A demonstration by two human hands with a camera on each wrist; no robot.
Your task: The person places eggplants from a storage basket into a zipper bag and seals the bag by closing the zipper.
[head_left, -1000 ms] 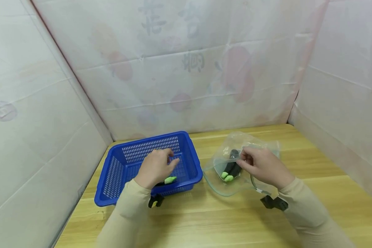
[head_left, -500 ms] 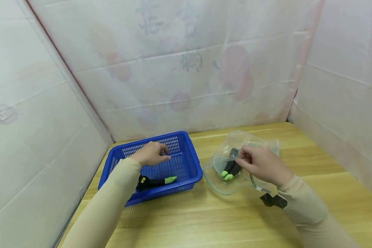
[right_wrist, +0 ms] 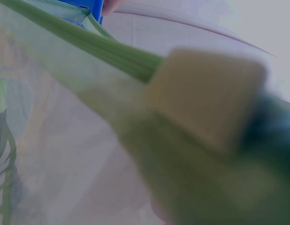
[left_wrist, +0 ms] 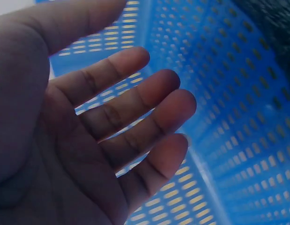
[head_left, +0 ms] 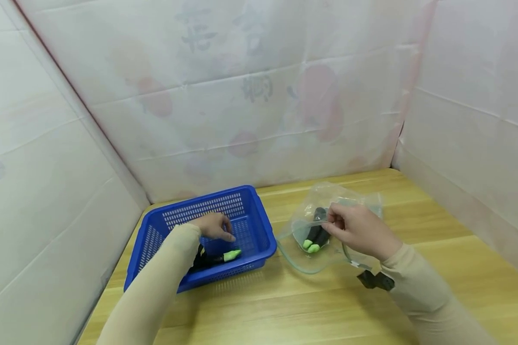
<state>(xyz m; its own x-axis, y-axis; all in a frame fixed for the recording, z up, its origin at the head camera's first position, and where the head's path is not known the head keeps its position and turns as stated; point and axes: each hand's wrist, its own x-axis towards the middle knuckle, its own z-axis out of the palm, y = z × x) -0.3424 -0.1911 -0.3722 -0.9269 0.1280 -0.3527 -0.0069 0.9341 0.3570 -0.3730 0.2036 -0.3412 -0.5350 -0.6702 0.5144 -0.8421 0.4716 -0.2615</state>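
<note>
Inside the blue basket (head_left: 259,239), my left hand (head_left: 213,226) hovers with its fingers loosely bent. In the left wrist view the palm (left_wrist: 65,140) faces the camera and holds nothing. Near that hand, a dark eggplant with a light green end (head_left: 232,255) lies at the basket's front, partly hidden by my sleeve. My right hand (head_left: 362,230) pinches the edge of a clear zip bag (head_left: 306,268) and keeps its mouth apart. Two dark eggplants with green ends (head_left: 314,248) are in the bag. The right wrist view shows the bag's green zip strip (right_wrist: 88,40) up close.
A wooden table (head_left: 259,311) carries the basket and the bag. Pale printed cloth walls (head_left: 198,120) stand at the back and on both sides. A small black device (head_left: 375,280) sits by my right wrist.
My left hand moved back and left over the basket, then lowered into it. My right hand stays on the bag's edge. The head view has turned slightly.
</note>
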